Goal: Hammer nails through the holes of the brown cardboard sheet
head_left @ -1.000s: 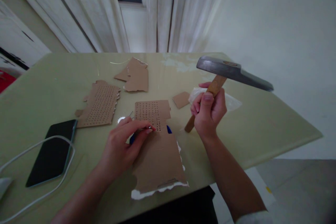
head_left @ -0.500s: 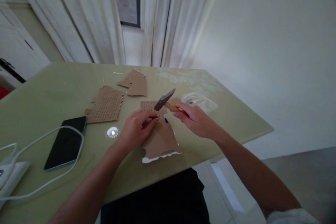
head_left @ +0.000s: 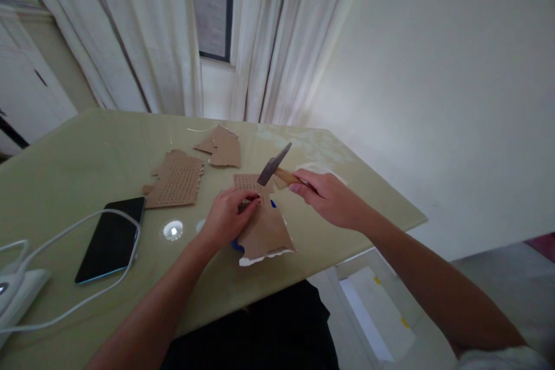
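Head view: the right hand (head_left: pixel 327 193) wraps round the hammer (head_left: pixel 274 165), poised above the cardboard sheet (head_left: pixel 266 234); the left hand (head_left: pixel 228 214) bunches its fingers over that sheet, their hold hidden. A badly aimed blow could strike those fingers.

Dim light, glare on tabletop (head_left: pixel 108 167), slight blur

Left grip (head_left: pixel 229 215) pinches low — right grip (head_left: pixel 324 195) curls tight.
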Demonstrator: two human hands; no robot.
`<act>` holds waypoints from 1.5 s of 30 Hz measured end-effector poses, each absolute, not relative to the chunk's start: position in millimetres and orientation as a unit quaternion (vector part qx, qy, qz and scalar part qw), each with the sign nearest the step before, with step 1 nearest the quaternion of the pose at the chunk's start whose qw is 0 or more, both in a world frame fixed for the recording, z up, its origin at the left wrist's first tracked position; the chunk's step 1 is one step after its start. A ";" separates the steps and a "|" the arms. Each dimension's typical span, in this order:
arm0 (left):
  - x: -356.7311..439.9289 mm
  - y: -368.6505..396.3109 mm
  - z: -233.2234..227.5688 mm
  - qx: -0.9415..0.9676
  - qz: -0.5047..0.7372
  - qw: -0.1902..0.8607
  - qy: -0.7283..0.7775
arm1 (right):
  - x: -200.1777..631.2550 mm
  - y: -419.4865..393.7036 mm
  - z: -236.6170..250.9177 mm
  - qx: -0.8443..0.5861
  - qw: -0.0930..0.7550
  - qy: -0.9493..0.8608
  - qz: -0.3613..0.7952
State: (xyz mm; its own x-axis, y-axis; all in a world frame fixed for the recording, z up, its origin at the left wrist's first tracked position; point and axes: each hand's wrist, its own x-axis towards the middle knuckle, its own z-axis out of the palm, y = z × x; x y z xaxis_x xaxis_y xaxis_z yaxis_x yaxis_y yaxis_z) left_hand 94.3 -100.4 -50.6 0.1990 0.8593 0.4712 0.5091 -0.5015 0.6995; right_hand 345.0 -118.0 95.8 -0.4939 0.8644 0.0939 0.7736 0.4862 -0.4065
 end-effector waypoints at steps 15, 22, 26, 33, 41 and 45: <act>93.7 -102.5 -50.8 0.750 0.421 0.206 0.467 | 341.6 -121.3 78.0 -0.496 0.121 -0.843 0.168; 95.0 -102.7 -53.2 0.744 0.423 0.210 0.473 | 346.2 -121.3 72.8 -0.500 0.169 -0.835 0.155; 94.9 -103.5 -53.4 0.738 0.423 0.218 0.478 | 344.4 -122.8 68.0 -0.504 0.106 -0.840 0.167; 95.7 -103.7 -55.3 0.720 0.466 0.232 0.458 | 345.8 -123.8 66.5 -0.518 0.147 -0.831 0.144; 93.6 -103.3 -54.4 0.738 0.428 0.233 0.467 | 345.2 -126.3 56.1 -0.507 0.111 -0.842 0.148; 92.5 -104.7 -51.6 0.752 0.403 0.220 0.473 | 344.2 -125.7 51.1 -0.507 0.163 -0.829 0.172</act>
